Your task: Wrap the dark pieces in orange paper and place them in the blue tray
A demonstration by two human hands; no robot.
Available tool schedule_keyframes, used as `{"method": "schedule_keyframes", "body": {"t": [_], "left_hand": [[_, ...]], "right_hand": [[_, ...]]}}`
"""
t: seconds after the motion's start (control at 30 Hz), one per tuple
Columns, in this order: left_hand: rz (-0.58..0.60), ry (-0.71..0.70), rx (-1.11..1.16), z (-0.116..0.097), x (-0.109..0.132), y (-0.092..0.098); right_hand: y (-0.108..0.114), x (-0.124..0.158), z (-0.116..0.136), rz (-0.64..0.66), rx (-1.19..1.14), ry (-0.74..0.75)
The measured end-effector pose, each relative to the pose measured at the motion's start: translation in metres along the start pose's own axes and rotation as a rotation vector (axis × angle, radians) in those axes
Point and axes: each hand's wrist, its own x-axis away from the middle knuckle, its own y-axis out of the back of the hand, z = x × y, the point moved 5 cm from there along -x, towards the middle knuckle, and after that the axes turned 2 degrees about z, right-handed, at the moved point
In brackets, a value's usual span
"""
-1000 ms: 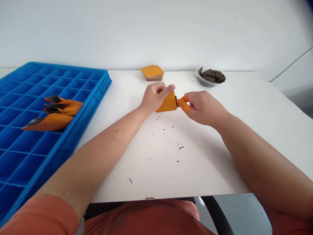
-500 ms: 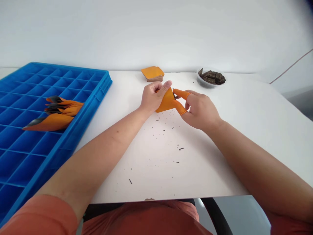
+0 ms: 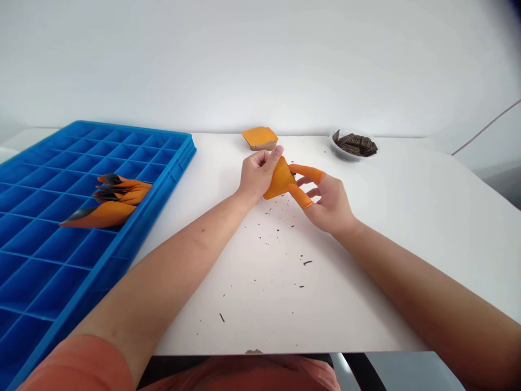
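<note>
My left hand is curled shut around an orange paper cone, held just above the white table. My right hand wears orange finger cots on thumb and forefinger; both touch the cone's mouth, while its other fingers are spread apart. Something dark shows at the cone's opening. A stack of orange paper squares lies behind my hands. A clear bowl of dark brown pieces sits at the back right.
A blue compartment tray fills the left side and holds several filled orange cones lying on their sides. Dark crumbs are scattered on the table before me. A thin cable runs at the far right.
My right hand has loosened from a pinch at the cone's mouth, its fingers now spread. The view has tilted slightly, so everything sits lower in the picture.
</note>
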Motion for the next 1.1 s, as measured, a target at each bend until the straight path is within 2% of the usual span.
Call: {"method": "schedule_keyframes", "body": {"t": [0.17,0.3,0.47,0.7,0.9,1.1], "left_hand": [[-0.002,0.029,0.020,0.003,-0.001,-0.001],[0.014,0.042,0.023,0.003,0.000,-0.004],[0.019,0.038,0.012,0.000,0.002,-0.005],[-0.026,-0.034,-0.059,-0.006,0.001,-0.002],[-0.004,-0.069,-0.106,-0.005,0.002,-0.003],[0.019,-0.102,-0.084,-0.006,0.003,-0.004]], "right_hand": [[-0.001,0.000,-0.003,0.016,-0.140,-0.032],[0.001,0.001,-0.009,0.006,-0.245,-0.120],[0.002,0.001,-0.009,0.057,-0.268,-0.159],[0.003,-0.001,0.001,0.231,-0.353,-0.190],[0.007,-0.003,0.000,0.189,-0.169,-0.157],[0.003,-0.006,-0.001,0.166,-0.250,-0.202]]}}
